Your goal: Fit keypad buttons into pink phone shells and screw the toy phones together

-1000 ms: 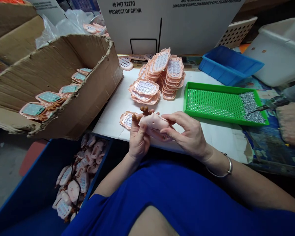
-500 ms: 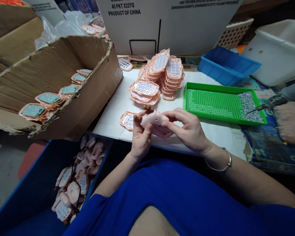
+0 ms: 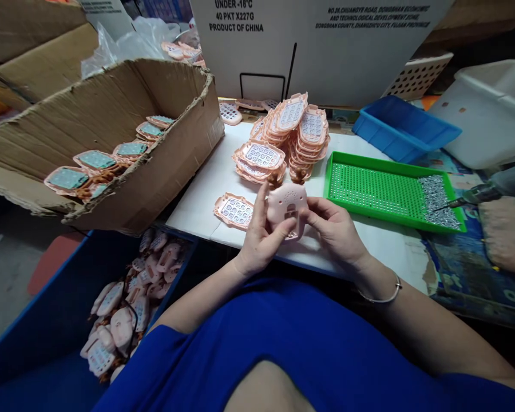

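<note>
Both my hands hold one pink toy phone shell [image 3: 286,205] upright over the white table's [image 3: 206,197] front edge, its back with speaker holes facing me and brown antlers at the top. My left hand [image 3: 258,243] grips its left side, thumb on the shell and index finger raised. My right hand [image 3: 332,229] pinches its right side. A single pink keypad front [image 3: 234,209] lies flat just left of my left hand. Stacks of the same keypad fronts [image 3: 283,137] stand behind the shell.
A torn cardboard box [image 3: 111,131] with teal-backed parts sits at left. Below it a blue bin [image 3: 124,309] holds finished toy phones. A green tray [image 3: 381,189] with screws [image 3: 438,197] lies at right, an electric screwdriver [image 3: 484,191] beside it, a blue tray [image 3: 405,127] behind.
The shell was turned from lying sideways to standing upright with its back toward me. Both hands shifted slightly right and up with it.
</note>
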Available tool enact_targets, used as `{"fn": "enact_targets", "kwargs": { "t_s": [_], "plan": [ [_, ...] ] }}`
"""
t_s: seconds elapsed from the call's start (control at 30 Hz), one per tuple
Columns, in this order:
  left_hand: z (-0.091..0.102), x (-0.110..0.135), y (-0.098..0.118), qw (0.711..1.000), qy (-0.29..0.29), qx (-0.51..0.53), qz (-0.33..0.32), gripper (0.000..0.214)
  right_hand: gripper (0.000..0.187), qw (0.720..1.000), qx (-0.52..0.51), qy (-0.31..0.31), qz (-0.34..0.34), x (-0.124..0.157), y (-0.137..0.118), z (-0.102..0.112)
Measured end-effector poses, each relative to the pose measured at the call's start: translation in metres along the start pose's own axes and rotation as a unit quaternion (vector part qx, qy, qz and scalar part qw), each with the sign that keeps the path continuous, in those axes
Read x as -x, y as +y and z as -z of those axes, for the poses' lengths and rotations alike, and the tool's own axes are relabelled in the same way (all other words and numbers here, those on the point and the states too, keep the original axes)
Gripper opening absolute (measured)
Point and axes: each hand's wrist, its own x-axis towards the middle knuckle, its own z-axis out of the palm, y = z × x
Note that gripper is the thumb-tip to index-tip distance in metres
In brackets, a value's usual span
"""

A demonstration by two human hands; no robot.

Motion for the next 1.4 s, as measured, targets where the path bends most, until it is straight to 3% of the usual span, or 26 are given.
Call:
{"fn": "enact_targets", "kwargs": {
  "t_s": [0.1, 0.2, 0.3, 0.4, 0.57, 0.73, 0.9, 1.0, 1.13, 1.23, 1.33, 1.4],
  "plan": [
    [0.001, 0.003, -0.002, 0.998, -0.026, -0.063, 0.017, 0.043, 0.046, 0.996, -0.084, 0.019, -0.036, 0.0, 0.008, -0.002],
    [0.005, 0.005, -0.005, 0.992, -0.038, -0.118, 0.003, 0.035, 0.044, 0.994, -0.099, 0.015, -0.045, 0.0, 0.014, -0.002],
    [0.007, 0.004, -0.005, 0.988, -0.051, -0.142, -0.026, 0.039, 0.044, 0.995, -0.092, 0.004, -0.039, 0.0, 0.015, -0.002],
    [0.006, 0.003, -0.003, 0.987, -0.062, -0.148, -0.014, 0.048, 0.048, 0.996, -0.078, -0.004, -0.038, 0.0, 0.012, -0.002],
    [-0.001, 0.005, 0.003, 0.991, -0.089, -0.028, 0.096, 0.063, 0.049, 0.998, -0.045, -0.02, -0.049, 0.0, 0.002, 0.006],
    [-0.005, 0.003, 0.01, 0.969, -0.059, 0.107, 0.214, 0.09, 0.047, 0.984, -0.111, -0.038, -0.132, 0.003, -0.003, 0.021],
    [-0.006, -0.004, 0.014, 0.973, -0.014, 0.116, 0.198, 0.076, 0.038, 0.95, -0.221, -0.083, -0.206, 0.009, -0.007, 0.023],
    [-0.01, -0.006, 0.014, 0.967, 0.025, 0.141, 0.209, 0.067, 0.037, 0.949, -0.213, -0.105, -0.206, 0.012, -0.008, 0.022],
    [-0.024, -0.006, 0.014, 0.933, -0.023, 0.23, 0.277, 0.058, 0.05, 0.985, -0.063, -0.087, -0.133, 0.011, -0.003, 0.02],
    [-0.036, -0.007, 0.013, 0.928, 0.018, 0.242, 0.283, 0.049, 0.05, 0.988, 0.135, -0.067, -0.01, 0.013, 0.0, 0.018],
    [-0.041, -0.01, 0.011, 0.935, 0.083, 0.221, 0.265, 0.042, 0.042, 0.931, 0.344, -0.019, 0.122, 0.025, -0.005, 0.023],
    [-0.041, -0.011, 0.01, 0.932, 0.075, 0.223, 0.275, 0.043, 0.036, 0.881, 0.414, 0.073, 0.219, 0.036, -0.017, 0.038]
  ]
}}
